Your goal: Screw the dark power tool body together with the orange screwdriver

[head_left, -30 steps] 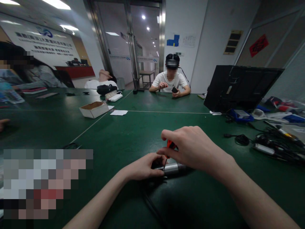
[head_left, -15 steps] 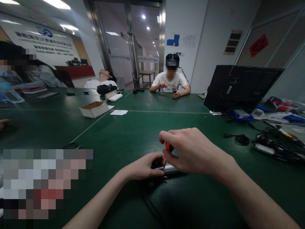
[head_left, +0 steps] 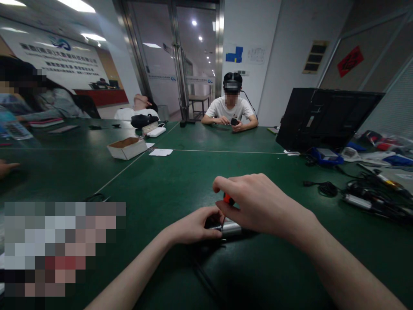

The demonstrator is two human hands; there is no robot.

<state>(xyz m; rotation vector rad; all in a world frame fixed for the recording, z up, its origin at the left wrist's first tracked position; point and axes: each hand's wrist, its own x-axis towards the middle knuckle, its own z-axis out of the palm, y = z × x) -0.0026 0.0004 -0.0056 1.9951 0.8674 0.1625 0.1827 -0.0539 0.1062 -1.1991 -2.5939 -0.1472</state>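
My left hand (head_left: 201,224) is closed around the dark end of a silver metal cylinder (head_left: 231,228), which lies sideways just above or on the green tabletop. Over it, my right hand (head_left: 254,200) pinches the red-and-black handle of a small screwdriver (head_left: 228,199). The screwdriver points down, its thin shaft meeting the cylinder near my left fingertips. My fingers cover the tip, so the exact contact point is hidden. A black cable (head_left: 206,275) runs from under my left hand toward the near edge.
On the right lie tangled black cables (head_left: 364,189), another silver cylinder (head_left: 358,201) and a blue device (head_left: 327,156) before a black monitor (head_left: 325,120). An open cardboard box (head_left: 127,148) and white paper (head_left: 161,152) sit left of centre. A person (head_left: 230,107) sits opposite.
My right hand and the screwdriver have shifted very slightly left, showing a bit more of the cylinder. My left hand stays in place. The person opposite has lowered one hand.
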